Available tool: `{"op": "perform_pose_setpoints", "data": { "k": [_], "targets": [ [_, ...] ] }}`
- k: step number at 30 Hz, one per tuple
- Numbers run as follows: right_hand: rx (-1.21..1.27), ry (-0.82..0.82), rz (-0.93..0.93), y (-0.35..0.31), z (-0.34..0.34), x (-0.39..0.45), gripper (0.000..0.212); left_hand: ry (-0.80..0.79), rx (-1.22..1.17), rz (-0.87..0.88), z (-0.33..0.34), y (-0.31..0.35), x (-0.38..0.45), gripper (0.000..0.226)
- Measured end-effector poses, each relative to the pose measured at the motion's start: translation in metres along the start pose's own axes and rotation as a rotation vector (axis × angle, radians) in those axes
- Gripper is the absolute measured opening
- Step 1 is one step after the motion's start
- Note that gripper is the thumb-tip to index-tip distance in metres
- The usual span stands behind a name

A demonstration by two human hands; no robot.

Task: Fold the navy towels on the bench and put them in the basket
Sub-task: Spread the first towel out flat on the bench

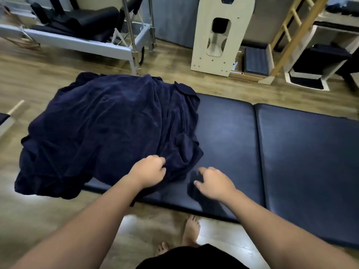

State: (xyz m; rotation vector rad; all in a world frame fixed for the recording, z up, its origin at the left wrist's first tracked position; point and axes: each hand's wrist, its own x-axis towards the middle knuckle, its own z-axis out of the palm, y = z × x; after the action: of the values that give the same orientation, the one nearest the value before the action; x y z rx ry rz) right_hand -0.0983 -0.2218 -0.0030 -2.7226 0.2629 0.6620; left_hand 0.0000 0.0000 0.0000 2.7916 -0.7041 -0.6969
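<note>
Head view: a heap of navy towels (108, 129) lies crumpled over the left end of the bench (291, 152), spilling past its left and near edges and hanging toward the floor (48, 220). How many towels make up the heap cannot be told; the folds run together. The rest of the bench, out to the right end, shows bare padding with a seam across it.

The left hand (148, 170) sits at the near edge of the heap, fingers curled into the cloth and gripping a fold. The right hand (212, 184) hovers just beside the heap's near right corner, over bare padding, fingers loosely spread and holding nothing; whether its fingertips touch the bench cannot be told.

No basket can be made out. Beyond the far edge stand a metal frame (81, 39), a pale wooden board (219, 35) and a ladder (291, 30). A bare foot (191, 232) shows below the near edge.

By my reading the task is at its start: nothing is folded, and the step in hand is pulling one towel free. The next move calls for the right hand to take a second hold on the same towel's edge, so both hands can draw it right and spread it flat on the bare padding without dragging the heap off the left end.
</note>
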Motion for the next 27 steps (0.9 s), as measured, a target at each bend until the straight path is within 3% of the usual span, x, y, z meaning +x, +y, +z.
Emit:
{"op": "perform_pose_setpoints", "data": {
  "k": [11, 15, 20, 24, 27],
  "targets": [
    [0.058, -0.080, -0.025, -0.028, -0.004, 0.058, 0.055, 0.008, 0.092, 0.013, -0.028, 0.001, 0.054, 0.024],
    [0.135, -0.082, 0.080, -0.047, 0.007, 0.066, 0.079, -0.026, 0.114, 0.095, -0.033, -0.005, 0.080, 0.032],
    [0.300, 0.015, 0.228, -0.080, 0.022, 0.076, 0.068, -0.163, 0.139, 0.175, -0.041, -0.017, 0.121, 0.072],
    [0.420, 0.079, 0.338, -0.091, 0.023, 0.081, 0.070, -0.258, 0.211, 0.279, -0.049, -0.023, 0.152, 0.076],
    [0.425, 0.124, 0.440, -0.086, 0.015, 0.079, 0.075, -0.294, 0.284, 0.325, -0.052, -0.021, 0.171, 0.066]
  ]
}}
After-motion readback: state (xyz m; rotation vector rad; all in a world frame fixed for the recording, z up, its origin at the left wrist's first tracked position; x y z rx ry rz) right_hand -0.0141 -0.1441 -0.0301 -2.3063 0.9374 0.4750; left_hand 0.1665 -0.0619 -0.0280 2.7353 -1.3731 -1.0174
